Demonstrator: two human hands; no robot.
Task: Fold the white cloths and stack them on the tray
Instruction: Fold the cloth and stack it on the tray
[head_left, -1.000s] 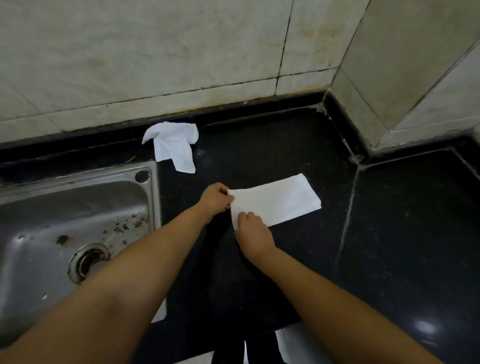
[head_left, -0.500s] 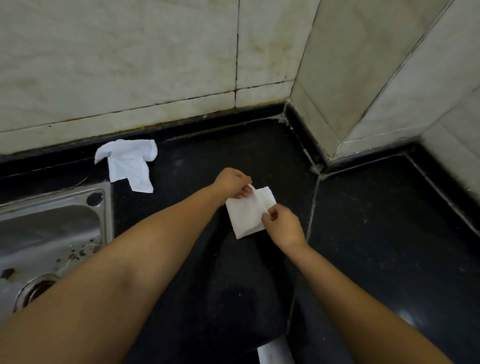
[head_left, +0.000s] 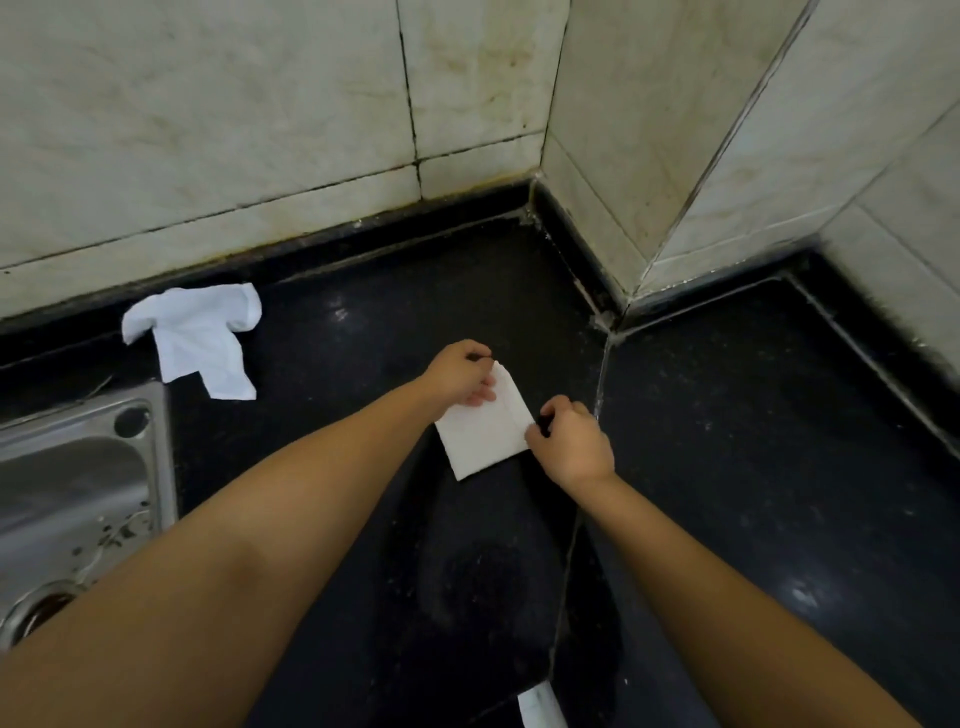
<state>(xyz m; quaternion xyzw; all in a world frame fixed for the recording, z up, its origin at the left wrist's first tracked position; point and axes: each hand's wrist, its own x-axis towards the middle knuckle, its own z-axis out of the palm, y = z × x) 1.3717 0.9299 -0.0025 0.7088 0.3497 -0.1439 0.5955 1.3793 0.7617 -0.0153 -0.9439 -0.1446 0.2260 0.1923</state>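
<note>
Folded cloth (head_left: 485, 431) had settled flatter since half a second earlier.
Left hand (head_left: 460, 371) pinched its twelve-o'clock corner, right hand (head_left: 571, 441) its three-o'clock edge, fingers aligning layers.

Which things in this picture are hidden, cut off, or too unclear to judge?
- Tray: none shows in the head view; a white scrap is cut by the bottom edge, so what it is cannot be told.
- Sink: cut by the left edge; the arm covers part of its drain.
- Folded cloth: left hand and right hand cover its far corners; the number of layers is unclear.
- Crumpled cloth: one piece or two cannot be told.
</note>
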